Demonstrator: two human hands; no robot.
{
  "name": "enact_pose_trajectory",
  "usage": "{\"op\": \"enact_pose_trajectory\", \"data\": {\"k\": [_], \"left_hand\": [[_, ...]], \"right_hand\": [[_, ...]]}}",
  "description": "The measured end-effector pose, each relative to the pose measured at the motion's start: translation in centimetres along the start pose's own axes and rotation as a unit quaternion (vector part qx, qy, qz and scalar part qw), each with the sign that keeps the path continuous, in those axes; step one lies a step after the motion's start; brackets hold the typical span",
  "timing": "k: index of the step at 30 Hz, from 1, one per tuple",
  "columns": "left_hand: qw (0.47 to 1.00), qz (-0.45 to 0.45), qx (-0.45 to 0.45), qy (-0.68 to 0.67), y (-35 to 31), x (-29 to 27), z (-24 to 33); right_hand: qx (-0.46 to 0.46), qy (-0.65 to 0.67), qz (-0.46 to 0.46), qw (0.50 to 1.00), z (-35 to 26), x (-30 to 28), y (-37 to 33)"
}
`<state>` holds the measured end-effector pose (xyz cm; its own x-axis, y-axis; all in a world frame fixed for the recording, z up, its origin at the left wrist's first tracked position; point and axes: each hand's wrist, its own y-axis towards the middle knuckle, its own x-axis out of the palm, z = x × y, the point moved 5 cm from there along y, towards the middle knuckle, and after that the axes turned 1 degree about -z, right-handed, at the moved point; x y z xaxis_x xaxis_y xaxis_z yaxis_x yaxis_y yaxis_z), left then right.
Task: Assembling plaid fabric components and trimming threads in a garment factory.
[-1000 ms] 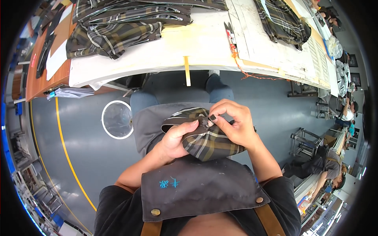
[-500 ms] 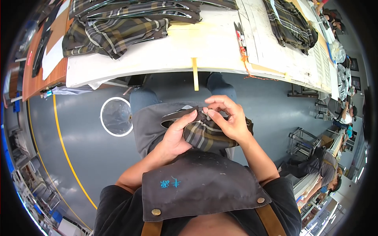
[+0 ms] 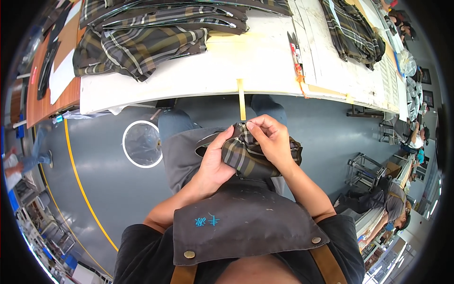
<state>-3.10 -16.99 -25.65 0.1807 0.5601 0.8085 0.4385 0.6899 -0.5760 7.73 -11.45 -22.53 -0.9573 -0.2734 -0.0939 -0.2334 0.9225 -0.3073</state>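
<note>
Over my lap I hold a brown, olive and white plaid fabric piece (image 3: 240, 161), bunched up, with a dark inner side and an opening at its left. My left hand (image 3: 217, 163) grips its left side, thumb on top. My right hand (image 3: 275, 141) pinches the upper edge between thumb and forefinger, close to my left thumb tip. Whatever else may lie in that pinch is hidden. The hands are just short of the table edge, under a yellow strip (image 3: 241, 99) hanging from it. A dark apron (image 3: 246, 227) covers my front.
Plaid pieces with zippers (image 3: 142, 47) lie on the white table (image 3: 236, 61) at left; another plaid stack (image 3: 352, 33) lies at right. Near the edge is a red-and-black slim tool (image 3: 296, 54) with orange string. A white-rimmed bin (image 3: 142, 163) stands left. People (image 3: 397, 208) sit at right.
My right fingers have closed from a looser, raised pose into a pinch on the fabric's upper edge. The view has shifted slightly. A walking person has appeared at far left.
</note>
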Motion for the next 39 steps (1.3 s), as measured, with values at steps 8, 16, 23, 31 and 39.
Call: {"op": "enact_pose_trajectory", "data": {"k": [8, 16, 23, 31, 39], "left_hand": [[1.000, 0.011, 0.003, -0.002, 0.3, 0.6, 0.6], [1.000, 0.009, 0.003, -0.002, 0.5, 0.2, 0.7], [1.000, 0.009, 0.007, 0.004, 0.6, 0.3, 0.9], [0.998, 0.017, 0.019, 0.065, 0.9, 1.5, 2.0], [0.995, -0.037, 0.038, 0.084, 3.3, 1.9, 4.4]], "right_hand": [[0.039, 0.028, 0.022, 0.999, -0.9, 0.2, 0.4], [0.045, 0.051, 0.029, 0.997, -0.7, 0.5, 0.6], [0.036, 0.024, 0.020, 0.999, -0.8, 0.4, 0.8], [0.063, -0.014, 0.033, 0.997, -2.7, 0.0, 1.0], [-0.147, -0.172, 0.011, 0.974, -2.7, 0.0, 1.0]]}}
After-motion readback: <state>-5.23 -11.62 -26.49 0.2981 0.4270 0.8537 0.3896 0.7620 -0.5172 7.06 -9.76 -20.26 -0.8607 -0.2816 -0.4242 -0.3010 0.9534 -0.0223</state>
